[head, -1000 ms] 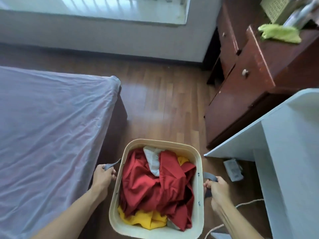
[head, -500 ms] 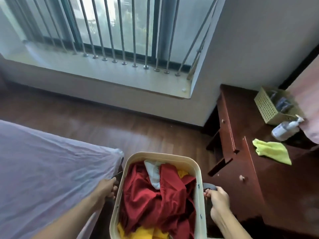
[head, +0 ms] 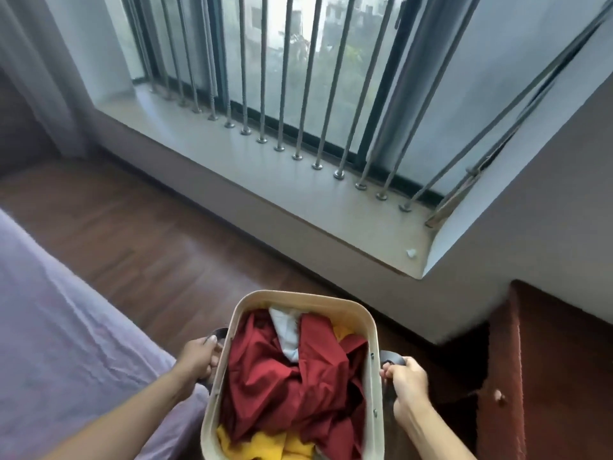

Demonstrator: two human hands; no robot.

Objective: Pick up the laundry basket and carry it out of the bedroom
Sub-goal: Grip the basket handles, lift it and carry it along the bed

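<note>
Laundry basket: cream plastic, held in front of the body and low in the view, between the bed and the dresser; its underside is out of view, so lifted clear of the floor is a judgement.
Contents: red cloth heaped on top, yellow cloth at the near end, a pale piece toward the far end. Load sits at about rim height; nothing hangs over the rim.
Left hand: clamped around the grey side handle, fingers curled under it.
Right hand: clamped around the opposite grey handle, knuckles up.
Why held so: one hand per side probably keeps the basket level and the load from sliding.
Surroundings: bed close on the left, dark wooden dresser close on the right, barred window and sill straight ahead.
Task status: pickup judged done; no door in view, so the person likely must turn away from the window.
Risk: narrow gap; basket corners could clip the dresser.
</note>
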